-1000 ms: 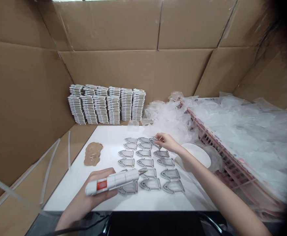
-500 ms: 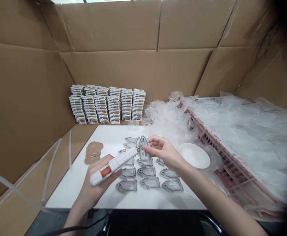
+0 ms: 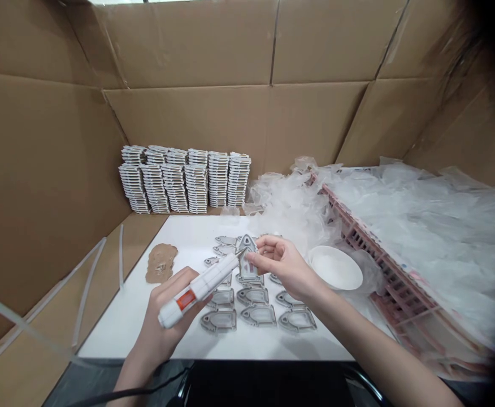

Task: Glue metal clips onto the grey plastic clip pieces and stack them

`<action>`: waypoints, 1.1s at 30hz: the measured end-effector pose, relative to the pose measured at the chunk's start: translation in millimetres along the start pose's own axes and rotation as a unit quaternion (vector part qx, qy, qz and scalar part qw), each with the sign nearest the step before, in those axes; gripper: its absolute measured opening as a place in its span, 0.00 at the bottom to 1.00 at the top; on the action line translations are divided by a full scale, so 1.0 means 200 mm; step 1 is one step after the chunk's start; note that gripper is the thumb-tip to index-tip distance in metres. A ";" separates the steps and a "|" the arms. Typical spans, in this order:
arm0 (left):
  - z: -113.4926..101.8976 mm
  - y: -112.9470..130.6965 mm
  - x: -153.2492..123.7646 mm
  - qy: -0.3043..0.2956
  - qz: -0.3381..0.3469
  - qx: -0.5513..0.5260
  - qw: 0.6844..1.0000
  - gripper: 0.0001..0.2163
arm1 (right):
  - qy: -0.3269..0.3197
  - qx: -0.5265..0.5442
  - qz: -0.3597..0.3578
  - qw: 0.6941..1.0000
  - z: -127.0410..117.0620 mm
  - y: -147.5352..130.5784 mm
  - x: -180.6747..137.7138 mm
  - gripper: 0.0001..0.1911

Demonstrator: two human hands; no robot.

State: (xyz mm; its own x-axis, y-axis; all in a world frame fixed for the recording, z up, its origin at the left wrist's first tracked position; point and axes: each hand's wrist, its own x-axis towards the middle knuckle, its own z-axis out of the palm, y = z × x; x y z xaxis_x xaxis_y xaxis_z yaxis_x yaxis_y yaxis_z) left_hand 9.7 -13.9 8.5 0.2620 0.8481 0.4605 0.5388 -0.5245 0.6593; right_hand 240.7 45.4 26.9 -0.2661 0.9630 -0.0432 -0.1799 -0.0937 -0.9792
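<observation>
My left hand (image 3: pixel 165 310) is wrapped around a white hot glue gun (image 3: pixel 200 289) with an orange-red label. The gun points up and right, its metal tip at the edge of a grey boat-shaped frame (image 3: pixel 247 265). Between the thumb and fingers of my right hand (image 3: pixel 282 262), that frame is held up with its pointed end at the top. Whether the tip touches it, I cannot tell. Beneath both hands, several similar grey frames (image 3: pixel 258 315) lie in rows on the white board (image 3: pixel 179 345); some are partly hidden.
Stacks of thin white pieces (image 3: pixel 196 186) stand along the cardboard wall (image 3: pixel 213 124). A brown glue-smeared patch (image 3: pixel 161 263) lies left. On the right are a white bowl (image 3: pixel 335 268), a pink plastic crate (image 3: pixel 374 254) and heaped clear plastic bags (image 3: pixel 434 209). Translucent sticks (image 3: pixel 88 291) lie far left.
The rear of the glue gun has dropped slightly and shifted right, so the gun tilts more steeply. My right hand and the held frame have barely moved.
</observation>
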 end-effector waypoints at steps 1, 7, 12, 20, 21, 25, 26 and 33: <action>0.00 0.00 0.00 0.005 0.004 0.000 1.000 0.11 | 0.002 0.002 0.000 1.000 0.00 0.00 0.00 0.21; 0.03 0.01 0.00 0.023 0.017 0.023 0.999 0.12 | 0.007 0.009 0.001 1.000 0.00 0.00 0.00 0.21; 0.03 0.00 0.00 0.030 0.017 0.033 0.999 0.13 | 0.011 0.010 0.006 1.000 0.01 0.00 -0.01 0.21; 0.04 0.00 0.00 0.033 0.019 0.031 0.999 0.13 | 0.014 0.009 0.006 1.000 0.01 -0.01 -0.01 0.21; 0.04 0.00 0.00 0.034 0.021 0.031 0.999 0.14 | 0.014 0.010 0.005 1.000 0.01 -0.01 -0.01 0.21; 0.04 0.00 0.00 0.032 0.019 0.023 0.999 0.14 | 0.017 0.012 0.005 1.000 0.01 0.00 -0.01 0.21; 0.04 0.00 0.00 0.031 0.018 0.021 0.999 0.13 | 0.018 0.012 0.005 1.000 0.01 0.00 -0.01 0.21; 0.04 0.00 0.00 0.032 0.014 0.025 0.999 0.13 | 0.016 0.013 0.005 1.000 0.01 0.00 -0.01 0.21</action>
State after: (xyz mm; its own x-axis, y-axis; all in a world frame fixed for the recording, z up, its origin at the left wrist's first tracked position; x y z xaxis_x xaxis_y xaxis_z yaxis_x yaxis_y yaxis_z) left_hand 16.4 -13.9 4.6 0.2266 0.8253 0.5173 0.5708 -0.5429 0.6160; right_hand 239.8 42.8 27.9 -0.2370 0.9697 -0.0593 -0.2016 -0.1088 -0.9734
